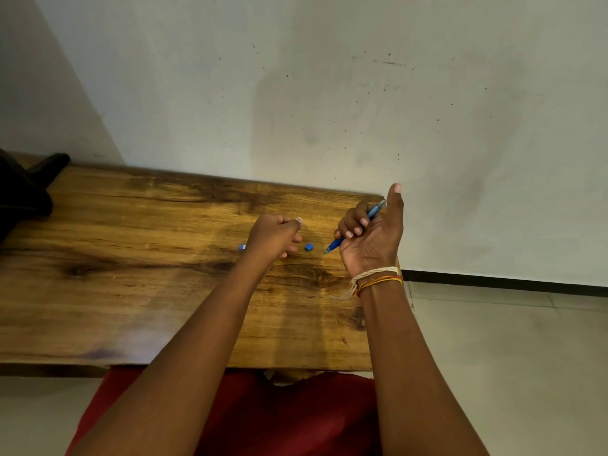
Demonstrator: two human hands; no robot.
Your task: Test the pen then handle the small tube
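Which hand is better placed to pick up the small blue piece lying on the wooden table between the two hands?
Probably the left. The left hand holds nothing visible and hovers right beside the small blue piece on the table. The right hand grips the blue pen.
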